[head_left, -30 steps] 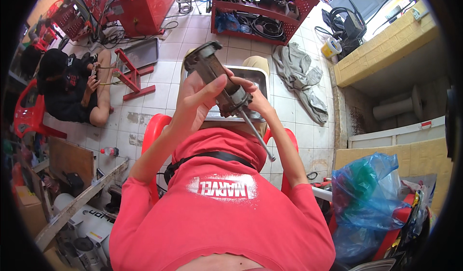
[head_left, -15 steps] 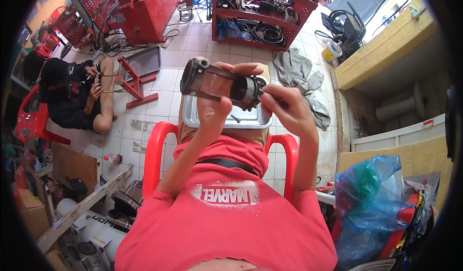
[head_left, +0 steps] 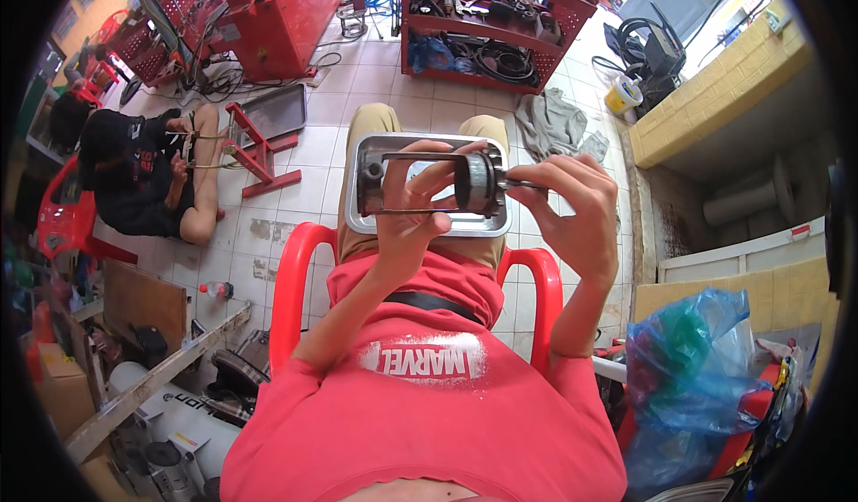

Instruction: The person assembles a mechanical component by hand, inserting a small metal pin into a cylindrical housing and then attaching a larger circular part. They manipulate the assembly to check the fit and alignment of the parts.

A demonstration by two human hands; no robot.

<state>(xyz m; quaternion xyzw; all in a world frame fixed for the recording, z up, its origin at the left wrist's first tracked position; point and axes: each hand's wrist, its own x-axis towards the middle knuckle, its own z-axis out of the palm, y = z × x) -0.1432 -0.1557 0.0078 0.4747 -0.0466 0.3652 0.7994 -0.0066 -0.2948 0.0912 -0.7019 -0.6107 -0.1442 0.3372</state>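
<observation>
Dark metal: open-sided frame (head_left: 475, 183) held crosswise in the left hand (head_left: 405, 225), long bars running either side of the fingers, ring end toward the right hand. Left grip is closed around it, thumb on the near side. Right hand (head_left: 576, 212) just right of it, fingertips pinched narrow on a thin rod (head_left: 521, 184) at the ring end; whether the rod is seated can't be told. Silver tray (head_left: 474, 226) on the lap, below both hands. Red chair (head_left: 298, 279) arms nearer the body, flanking them. Grey cloth (head_left: 554, 122) on the floor beyond the right hand; red cart (head_left: 465, 83) well ahead of both.
</observation>
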